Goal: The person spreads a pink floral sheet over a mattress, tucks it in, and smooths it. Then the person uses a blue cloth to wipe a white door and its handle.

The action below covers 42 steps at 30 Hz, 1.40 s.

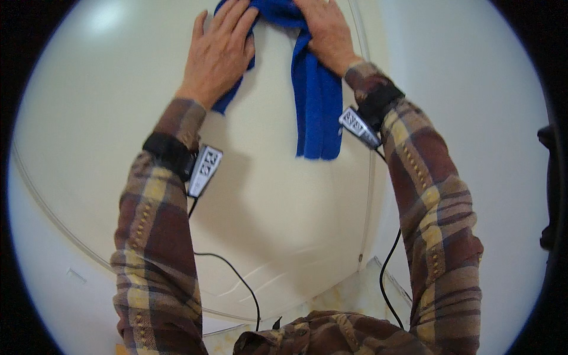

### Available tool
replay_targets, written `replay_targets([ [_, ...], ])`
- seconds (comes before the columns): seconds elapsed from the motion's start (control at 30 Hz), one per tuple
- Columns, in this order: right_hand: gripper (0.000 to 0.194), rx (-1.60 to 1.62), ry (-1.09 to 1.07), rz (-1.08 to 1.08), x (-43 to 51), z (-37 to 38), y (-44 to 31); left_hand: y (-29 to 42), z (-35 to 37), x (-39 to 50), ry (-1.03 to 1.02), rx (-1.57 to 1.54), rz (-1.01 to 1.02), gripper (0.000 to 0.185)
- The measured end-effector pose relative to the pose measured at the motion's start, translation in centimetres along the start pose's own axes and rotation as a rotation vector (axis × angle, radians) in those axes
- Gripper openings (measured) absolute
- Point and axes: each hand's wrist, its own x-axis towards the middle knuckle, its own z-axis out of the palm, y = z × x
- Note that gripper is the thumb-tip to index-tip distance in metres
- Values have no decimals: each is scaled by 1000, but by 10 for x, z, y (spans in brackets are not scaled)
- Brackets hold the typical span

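Observation:
A blue cloth (319,102) is bunched against a cream door panel (284,199) at the top of the view. My left hand (222,53) lies over its left part, with several fingers on the fabric and the outermost finger apart. Over the right part, my right hand (328,37) grips the cloth, its fingertips cut off by the upper picture edge. One long end hangs straight down below my right hand, folded lengthwise. A shorter end shows beneath my left palm. Between the two hands the fabric forms an arch, and its upper part is out of view.
White wall (452,111) runs along the door's right side. Black cables (242,277) trail from devices strapped to both wrists, such as the left wrist device (205,171). Marbled floor tile (337,293) shows below the door. A dark object (554,186) stands at the far right rim.

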Motion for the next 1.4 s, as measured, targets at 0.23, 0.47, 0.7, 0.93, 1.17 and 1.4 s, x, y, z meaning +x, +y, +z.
replay_targets([
  [0.23, 79, 39, -70, 158, -72, -8, 30, 25, 24, 20, -79, -94, 154, 44],
  [0.47, 62, -18, -338, 500, -215, -25, -73, 85, 57, -111, -250, -359, 240, 41],
  [0.7, 73, -262, -1258, 890, -305, -76, -241, 148, 5, -264, -682, -514, 639, 39],
  [0.93, 83, 365, -840, 1265, -330, -62, -329, 112, -15, -329, -861, -423, 647, 46],
  [1.17, 71, 460, -705, 735, -251, -46, -307, 8, -46, -335, -638, -373, 251, 34],
  [1.4, 57, 419, -696, 282, -136, -23, -305, -119, -136, -309, -594, 146, -144, 30],
])
